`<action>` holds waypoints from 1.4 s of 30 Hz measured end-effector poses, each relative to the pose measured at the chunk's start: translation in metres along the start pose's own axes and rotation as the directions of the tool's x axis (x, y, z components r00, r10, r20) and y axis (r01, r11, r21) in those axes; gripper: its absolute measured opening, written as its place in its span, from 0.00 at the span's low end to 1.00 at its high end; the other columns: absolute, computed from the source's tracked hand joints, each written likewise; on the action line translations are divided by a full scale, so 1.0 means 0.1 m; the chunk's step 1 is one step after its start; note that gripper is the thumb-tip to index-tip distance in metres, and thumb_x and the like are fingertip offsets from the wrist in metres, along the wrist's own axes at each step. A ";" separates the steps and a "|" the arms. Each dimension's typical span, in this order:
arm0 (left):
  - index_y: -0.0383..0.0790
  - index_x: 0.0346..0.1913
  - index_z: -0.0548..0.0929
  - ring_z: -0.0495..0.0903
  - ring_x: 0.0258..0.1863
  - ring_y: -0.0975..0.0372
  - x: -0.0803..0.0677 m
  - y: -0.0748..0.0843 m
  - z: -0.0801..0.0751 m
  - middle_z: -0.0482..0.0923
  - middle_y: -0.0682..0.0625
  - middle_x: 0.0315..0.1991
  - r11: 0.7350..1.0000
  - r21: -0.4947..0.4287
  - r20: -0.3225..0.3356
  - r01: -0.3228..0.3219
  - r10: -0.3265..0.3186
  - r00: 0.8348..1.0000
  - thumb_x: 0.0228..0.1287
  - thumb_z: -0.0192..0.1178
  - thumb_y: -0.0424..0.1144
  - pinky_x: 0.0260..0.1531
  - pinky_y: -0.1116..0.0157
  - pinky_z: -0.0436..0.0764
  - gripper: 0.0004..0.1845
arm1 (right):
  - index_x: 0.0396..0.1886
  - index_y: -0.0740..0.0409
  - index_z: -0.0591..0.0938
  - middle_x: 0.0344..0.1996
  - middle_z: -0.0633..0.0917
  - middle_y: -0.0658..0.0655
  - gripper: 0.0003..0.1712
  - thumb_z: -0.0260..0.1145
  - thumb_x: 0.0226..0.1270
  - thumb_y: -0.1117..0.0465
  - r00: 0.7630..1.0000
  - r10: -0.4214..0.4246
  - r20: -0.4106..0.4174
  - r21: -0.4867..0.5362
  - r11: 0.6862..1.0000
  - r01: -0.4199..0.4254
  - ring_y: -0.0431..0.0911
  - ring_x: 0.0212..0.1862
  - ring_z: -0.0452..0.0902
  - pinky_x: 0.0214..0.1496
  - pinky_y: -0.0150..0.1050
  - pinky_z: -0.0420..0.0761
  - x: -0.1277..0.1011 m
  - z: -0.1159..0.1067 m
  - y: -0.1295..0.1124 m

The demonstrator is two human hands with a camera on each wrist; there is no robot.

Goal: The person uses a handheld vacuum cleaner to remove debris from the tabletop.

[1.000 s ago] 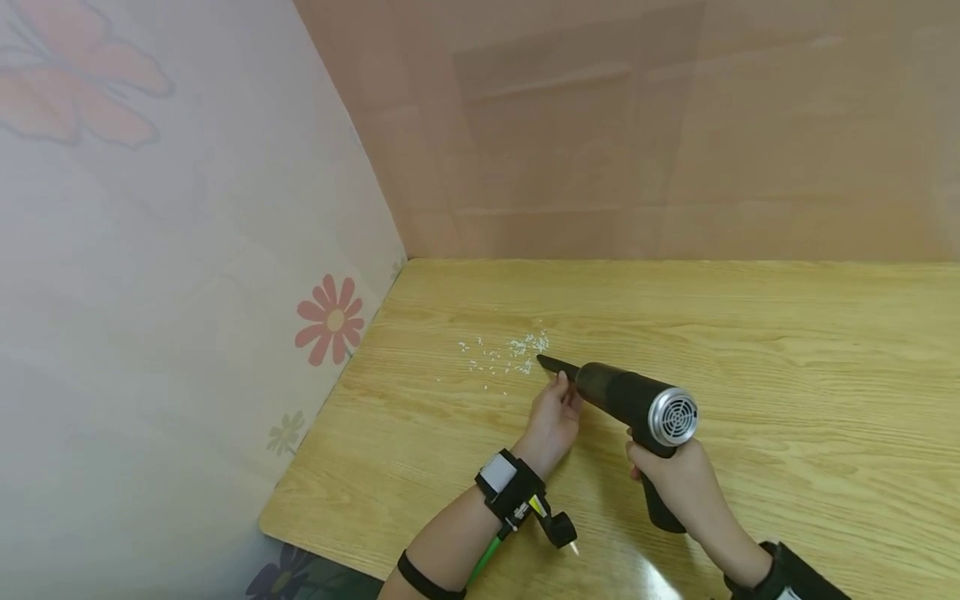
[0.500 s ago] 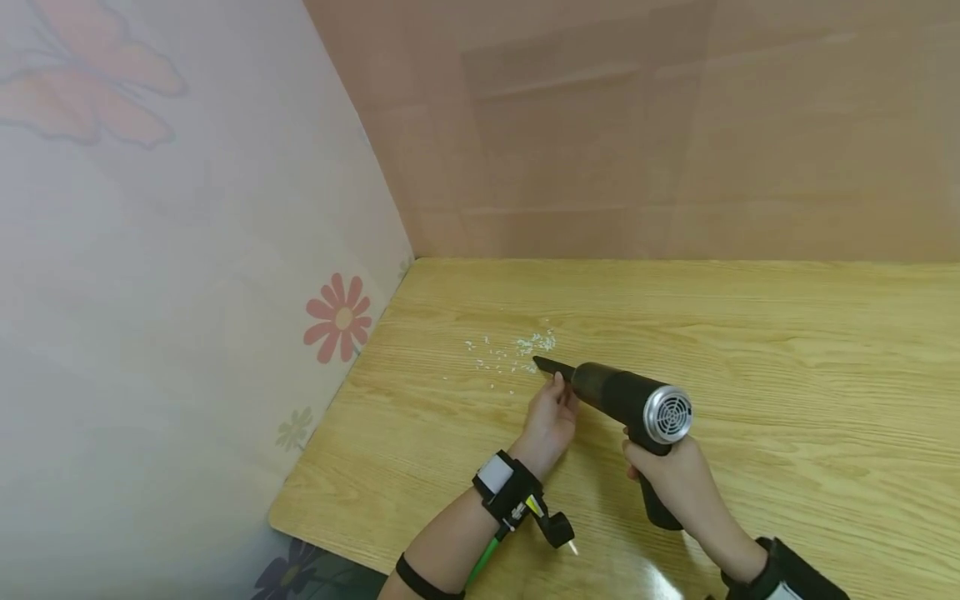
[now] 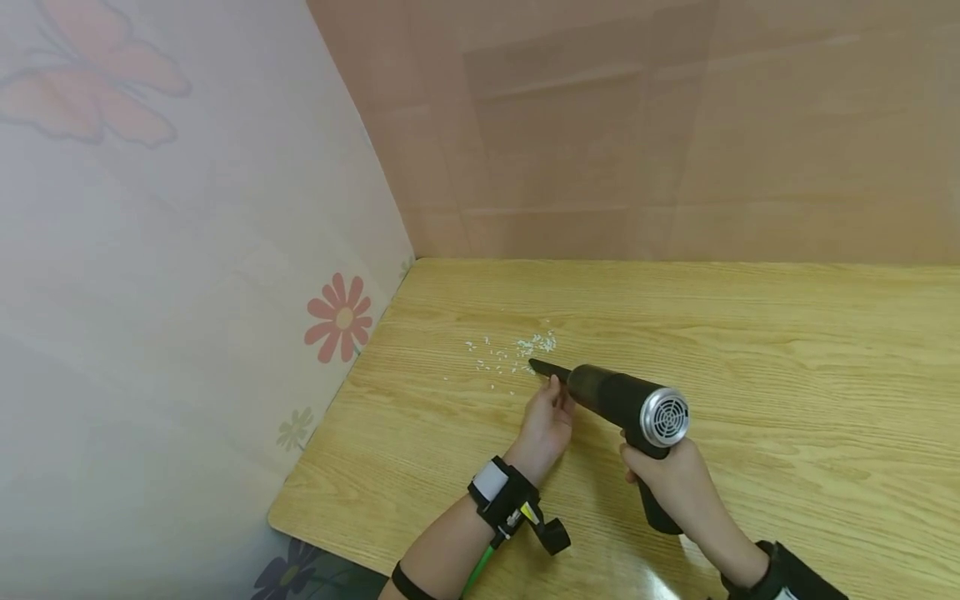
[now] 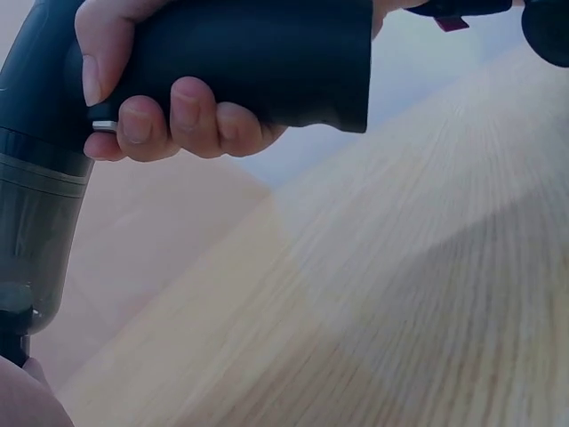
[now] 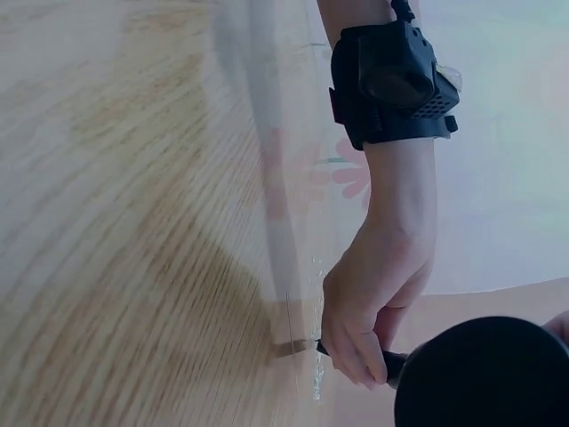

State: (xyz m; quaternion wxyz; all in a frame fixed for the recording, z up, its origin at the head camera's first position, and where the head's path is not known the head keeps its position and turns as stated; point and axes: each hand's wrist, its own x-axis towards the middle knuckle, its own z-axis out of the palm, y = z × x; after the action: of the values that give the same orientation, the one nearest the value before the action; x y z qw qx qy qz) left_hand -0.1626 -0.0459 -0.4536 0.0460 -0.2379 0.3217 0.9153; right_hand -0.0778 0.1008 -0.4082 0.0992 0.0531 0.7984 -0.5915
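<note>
On the table [image 3: 787, 350], right hand [image 3: 671, 479] grips vacuum [image 3: 611, 396] (left hand [image 3: 546, 421] pinches nozzle)

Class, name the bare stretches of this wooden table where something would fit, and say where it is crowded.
Bare wood lies right of the black handheld vacuum and along the back wall of the wooden table. It is crowded near the scattered white grains, where the left hand and right hand work.

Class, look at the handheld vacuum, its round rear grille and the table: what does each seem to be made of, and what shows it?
Handheld vacuum: probably matte black plastic; dull, even surface with soft highlights.
Rear grille: silvery, metal or metal-look plastic; bright sheen, slotted face.
Table: light wood or wood-look laminate; streaked grain, a glossy glare patch near the front edge.
</note>
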 end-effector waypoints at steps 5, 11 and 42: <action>0.39 0.42 0.70 0.76 0.34 0.70 -0.05 -0.01 -0.04 0.73 0.55 0.34 1.000 0.007 0.008 0.001 -0.001 1.000 0.75 0.45 0.33 0.41 0.78 0.79 0.03 | 0.46 0.70 0.76 0.19 0.80 0.52 0.16 0.61 0.61 0.65 1.000 0.008 0.002 -0.012 1.000 -0.008 0.42 0.23 0.78 0.31 0.31 0.76 -0.04 0.00 0.02; 0.38 0.43 0.69 0.76 0.35 0.70 -0.08 -0.01 -0.06 0.73 0.54 0.35 1.000 0.024 0.016 -0.010 0.010 1.000 0.75 0.44 0.33 0.42 0.78 0.80 0.04 | 0.47 0.71 0.75 0.24 0.81 0.53 0.16 0.61 0.61 0.66 1.000 0.008 0.007 0.021 1.000 -0.008 0.41 0.23 0.77 0.31 0.32 0.79 -0.07 0.01 0.04; 0.40 0.42 0.69 0.76 0.31 0.72 -0.02 0.12 -0.10 0.73 0.55 0.32 0.999 0.012 -0.028 -0.048 0.048 0.998 0.74 0.46 0.34 0.37 0.79 0.78 0.03 | 0.48 0.71 0.74 0.28 0.80 0.52 0.17 0.61 0.60 0.66 0.999 -0.040 0.035 -0.013 0.999 0.040 0.40 0.22 0.75 0.30 0.32 0.76 0.05 0.11 -0.02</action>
State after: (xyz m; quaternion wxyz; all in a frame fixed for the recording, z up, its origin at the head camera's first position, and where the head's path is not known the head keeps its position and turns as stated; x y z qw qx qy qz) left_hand -0.1595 -0.0612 -0.4531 0.0209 -0.2428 0.3329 0.9109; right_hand -0.0822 0.0898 -0.4105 0.1015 0.0263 0.8014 -0.5888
